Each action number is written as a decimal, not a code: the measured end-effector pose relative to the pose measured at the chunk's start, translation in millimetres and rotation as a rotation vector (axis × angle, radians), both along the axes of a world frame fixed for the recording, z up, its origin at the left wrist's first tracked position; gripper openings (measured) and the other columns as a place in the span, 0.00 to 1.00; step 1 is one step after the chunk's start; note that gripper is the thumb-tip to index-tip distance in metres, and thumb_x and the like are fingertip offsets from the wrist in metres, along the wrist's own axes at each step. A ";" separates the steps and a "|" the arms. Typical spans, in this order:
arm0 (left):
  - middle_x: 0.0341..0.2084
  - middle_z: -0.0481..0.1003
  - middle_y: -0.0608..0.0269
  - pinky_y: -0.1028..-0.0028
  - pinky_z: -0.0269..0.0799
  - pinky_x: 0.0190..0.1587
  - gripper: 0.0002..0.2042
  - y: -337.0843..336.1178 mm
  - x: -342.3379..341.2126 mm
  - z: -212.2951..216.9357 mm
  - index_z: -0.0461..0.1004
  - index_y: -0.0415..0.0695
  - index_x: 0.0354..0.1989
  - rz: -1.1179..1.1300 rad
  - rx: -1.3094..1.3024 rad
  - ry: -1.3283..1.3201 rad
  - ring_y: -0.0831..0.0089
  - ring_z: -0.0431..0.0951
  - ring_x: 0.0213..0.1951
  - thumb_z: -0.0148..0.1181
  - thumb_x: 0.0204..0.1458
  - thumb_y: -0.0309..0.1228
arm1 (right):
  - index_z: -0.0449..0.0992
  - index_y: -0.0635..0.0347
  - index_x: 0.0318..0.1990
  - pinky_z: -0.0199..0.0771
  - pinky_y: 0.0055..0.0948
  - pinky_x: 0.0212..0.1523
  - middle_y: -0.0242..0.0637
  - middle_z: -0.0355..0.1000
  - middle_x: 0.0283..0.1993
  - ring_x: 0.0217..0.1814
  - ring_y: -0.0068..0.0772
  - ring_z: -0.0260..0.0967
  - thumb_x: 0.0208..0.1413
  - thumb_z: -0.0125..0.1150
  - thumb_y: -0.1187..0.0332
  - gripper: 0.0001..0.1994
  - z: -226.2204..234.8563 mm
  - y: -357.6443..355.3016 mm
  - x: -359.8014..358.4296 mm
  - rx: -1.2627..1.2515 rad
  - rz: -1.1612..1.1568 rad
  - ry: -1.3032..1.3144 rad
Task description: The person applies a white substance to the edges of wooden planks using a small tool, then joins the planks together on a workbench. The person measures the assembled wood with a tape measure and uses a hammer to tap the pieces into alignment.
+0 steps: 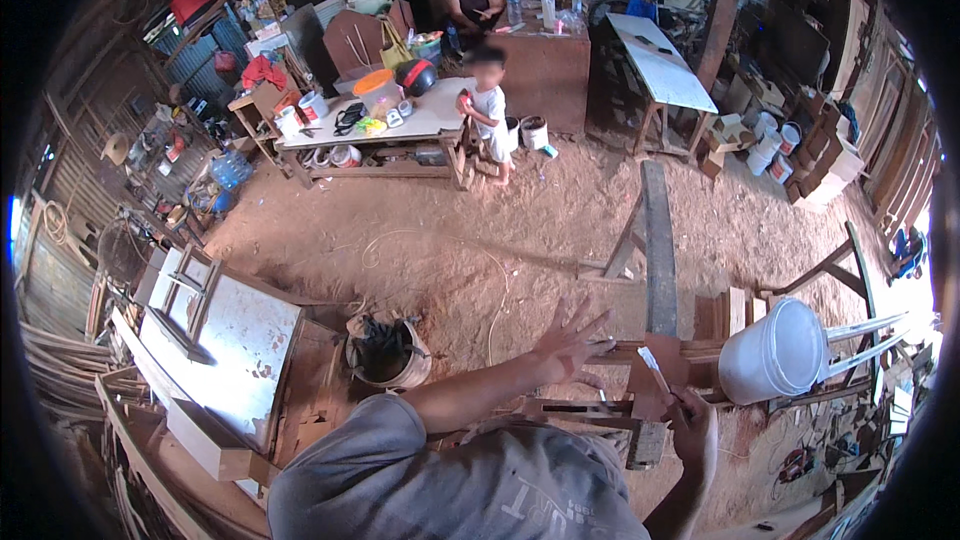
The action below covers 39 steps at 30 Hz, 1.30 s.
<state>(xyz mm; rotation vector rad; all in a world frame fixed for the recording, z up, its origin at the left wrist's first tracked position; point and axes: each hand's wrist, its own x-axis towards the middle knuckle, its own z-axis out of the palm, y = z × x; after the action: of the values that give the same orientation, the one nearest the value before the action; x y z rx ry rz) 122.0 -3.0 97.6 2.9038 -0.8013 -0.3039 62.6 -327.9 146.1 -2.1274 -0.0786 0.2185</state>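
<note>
My left hand (570,345) is stretched out with its fingers spread, above the narrow wooden pieces of the work stand (590,406). Nothing shows in its grasp, and white smears mark its fingertips. Lower right, my right hand (692,427) is closed round the handle of a slim brush (656,370) with a white-coated tip. Behind the brush is a reddish-brown board (645,392). A white bucket (765,355) is just right of the brush; its contents cannot be seen.
A long dark plank (659,240) runs away from the stand on trestle legs. Left of me is a pail (413,368) holding dark material. A cluttered table (430,118) stands farther back, with a child (489,105) beside it. Another person (474,2) sits behind.
</note>
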 end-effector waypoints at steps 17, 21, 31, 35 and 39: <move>0.87 0.37 0.54 0.21 0.20 0.77 0.53 -11.9 -24.3 -20.5 0.64 0.56 0.82 0.038 -0.033 -0.059 0.35 0.26 0.84 0.51 0.53 0.79 | 0.84 0.69 0.57 0.76 0.29 0.34 0.36 0.78 0.31 0.30 0.23 0.75 0.70 0.64 0.67 0.16 19.5 9.0 3.4 -0.101 0.042 -0.052; 0.87 0.41 0.54 0.21 0.20 0.76 0.53 -11.5 -26.0 -30.3 0.64 0.59 0.82 0.018 -0.194 -0.105 0.32 0.28 0.84 0.60 0.50 0.77 | 0.83 0.69 0.58 0.75 0.28 0.38 0.34 0.78 0.35 0.35 0.22 0.75 0.71 0.63 0.67 0.16 -35.4 -20.0 5.1 -0.086 0.058 -0.216; 0.87 0.35 0.48 0.25 0.18 0.78 0.48 47.8 -29.1 -29.1 0.66 0.74 0.79 0.276 -0.248 -0.058 0.31 0.27 0.84 0.60 0.49 0.79 | 0.83 0.69 0.57 0.80 0.35 0.42 0.43 0.83 0.38 0.36 0.29 0.80 0.70 0.66 0.68 0.15 16.4 -1.3 -14.4 -0.038 -0.098 0.082; 0.86 0.37 0.48 0.24 0.21 0.78 0.50 46.8 -21.4 -23.2 0.63 0.74 0.81 0.086 -0.134 -0.110 0.31 0.27 0.84 0.59 0.48 0.79 | 0.81 0.70 0.61 0.80 0.32 0.43 0.44 0.84 0.42 0.37 0.27 0.80 0.71 0.63 0.70 0.16 10.4 -8.7 -21.8 -0.035 -0.061 0.051; 0.87 0.36 0.53 0.25 0.20 0.79 0.50 42.5 -13.1 -22.3 0.59 0.76 0.82 -0.025 -0.051 -0.135 0.36 0.26 0.85 0.58 0.48 0.78 | 0.82 0.69 0.61 0.80 0.30 0.43 0.41 0.83 0.43 0.38 0.25 0.80 0.71 0.64 0.69 0.16 10.2 -4.5 -23.4 0.031 -0.070 0.037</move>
<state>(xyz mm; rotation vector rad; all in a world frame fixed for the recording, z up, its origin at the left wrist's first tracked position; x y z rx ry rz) 108.9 39.5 75.3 2.8933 -0.8527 -0.0885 39.2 -332.5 156.3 -2.0901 0.0145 0.2140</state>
